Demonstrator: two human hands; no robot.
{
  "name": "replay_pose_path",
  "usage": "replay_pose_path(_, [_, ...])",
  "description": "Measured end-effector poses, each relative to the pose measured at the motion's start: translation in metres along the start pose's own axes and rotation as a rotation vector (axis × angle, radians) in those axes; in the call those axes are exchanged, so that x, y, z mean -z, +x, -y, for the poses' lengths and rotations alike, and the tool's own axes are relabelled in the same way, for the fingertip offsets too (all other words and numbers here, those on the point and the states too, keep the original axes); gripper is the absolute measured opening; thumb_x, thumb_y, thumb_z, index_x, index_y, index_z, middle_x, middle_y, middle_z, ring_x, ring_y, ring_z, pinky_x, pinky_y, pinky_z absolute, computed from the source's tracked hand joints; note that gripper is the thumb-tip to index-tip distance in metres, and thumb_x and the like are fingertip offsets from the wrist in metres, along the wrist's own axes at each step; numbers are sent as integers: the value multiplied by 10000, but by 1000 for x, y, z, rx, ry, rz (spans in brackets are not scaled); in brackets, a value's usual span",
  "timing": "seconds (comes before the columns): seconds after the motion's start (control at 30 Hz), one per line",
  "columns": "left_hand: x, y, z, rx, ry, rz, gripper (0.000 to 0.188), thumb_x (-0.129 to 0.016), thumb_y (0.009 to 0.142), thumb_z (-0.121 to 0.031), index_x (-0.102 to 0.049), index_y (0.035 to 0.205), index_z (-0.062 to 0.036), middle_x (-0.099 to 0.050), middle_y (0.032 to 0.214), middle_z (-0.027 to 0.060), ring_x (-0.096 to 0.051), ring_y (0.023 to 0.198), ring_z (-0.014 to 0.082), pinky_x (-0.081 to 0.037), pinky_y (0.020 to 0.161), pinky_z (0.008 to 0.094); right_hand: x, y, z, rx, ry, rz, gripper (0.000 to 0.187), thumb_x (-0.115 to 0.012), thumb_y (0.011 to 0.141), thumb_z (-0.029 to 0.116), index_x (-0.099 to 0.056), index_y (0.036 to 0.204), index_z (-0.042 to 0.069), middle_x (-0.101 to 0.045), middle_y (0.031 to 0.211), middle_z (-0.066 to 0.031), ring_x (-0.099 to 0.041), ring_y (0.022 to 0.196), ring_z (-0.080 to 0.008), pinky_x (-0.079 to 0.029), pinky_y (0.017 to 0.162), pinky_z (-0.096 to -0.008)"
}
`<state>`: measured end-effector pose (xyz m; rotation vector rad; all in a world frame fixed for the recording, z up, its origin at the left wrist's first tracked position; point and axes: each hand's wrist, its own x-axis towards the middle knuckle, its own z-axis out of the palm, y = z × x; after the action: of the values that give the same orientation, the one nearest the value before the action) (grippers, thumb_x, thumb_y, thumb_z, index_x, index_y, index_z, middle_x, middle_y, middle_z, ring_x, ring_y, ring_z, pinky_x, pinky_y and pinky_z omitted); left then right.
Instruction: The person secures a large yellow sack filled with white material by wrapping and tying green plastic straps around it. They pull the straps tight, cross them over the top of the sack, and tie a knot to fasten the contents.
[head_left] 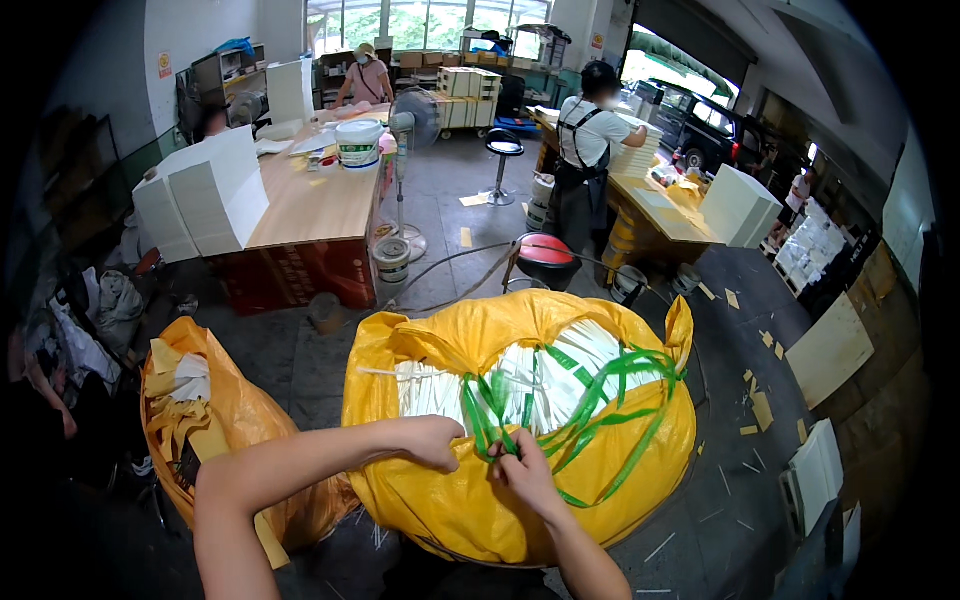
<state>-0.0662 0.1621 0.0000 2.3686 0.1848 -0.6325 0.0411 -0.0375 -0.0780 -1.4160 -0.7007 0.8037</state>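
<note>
A big yellow woven sack (430, 510) stands before me, packed with bundles of thin white strips (430, 390). Green plastic strap (640, 430) runs across its opening, with loose loops hanging over the right side. At the sack's near rim, my right hand (527, 475) pinches the green strap with thumb and fingers. Just left of it, my left hand (432, 443) is closed in a fist against the rim; what its fingers hold is hidden.
An orange sack (250, 420) of paper scraps stands at left. Beyond are a wooden table (320, 205) with white stacks, a fan (405, 120), a red-topped stool (545, 252) and a person in an apron (585, 150) at another table (650, 195). Scraps litter the floor at right.
</note>
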Motion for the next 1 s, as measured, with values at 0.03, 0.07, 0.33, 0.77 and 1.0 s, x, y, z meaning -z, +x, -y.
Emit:
replay_pose_path(0.03, [1, 2, -7, 24, 22, 47, 469, -693, 735, -226, -649, 1138, 10, -686, 1047, 234, -658, 996, 352, -514, 851, 398, 7, 1, -5, 4, 1, 17, 85, -485, 887, 1, -513, 967, 14, -649, 882, -82, -588, 670, -114, -471, 576, -275])
replay_pose_path(0.07, [1, 6, -9, 23, 20, 120, 467, -692, 739, -233, -653, 1147, -10, -687, 1054, 232, -660, 988, 361, -515, 842, 406, 15, 1, -9, 9, 6, 29, 84, -494, 888, 2, -512, 969, 14, -646, 875, -77, -577, 651, -115, -461, 565, -264])
replay_pose_path(0.33, [-22, -9, -33, 2, 475, -250, 209, -634, 807, -195, -591, 937, -37, -667, 864, 147, -669, 812, 366, -523, 688, 484, 31, 0, -20, -125, 374, 60, 145, -486, 886, -67, -488, 974, 47, -628, 840, -108, -459, 530, -114, -330, 457, -239])
replay_pose_path(0.77, [-41, -22, -24, -71, 436, -593, 208, -666, 822, -215, -608, 979, -91, -625, 847, 105, -654, 772, 324, -523, 652, 442, 33, -28, 17, 174, -60, 252, 237, -588, 988, 165, -664, 1140, 0, -693, 890, -79, -660, 818, -181, -517, 752, -312])
replay_pose_path(1.0, [-45, -7, -3, 32, -4, -462, 300, -677, 847, -211, -663, 1111, -70, -685, 1069, 135, -687, 870, 282, -543, 740, 346, 14, -31, 35, 445, -545, 387, 169, -631, 923, 129, -688, 1068, 64, -685, 951, -139, -661, 878, -320, -528, 782, -383])
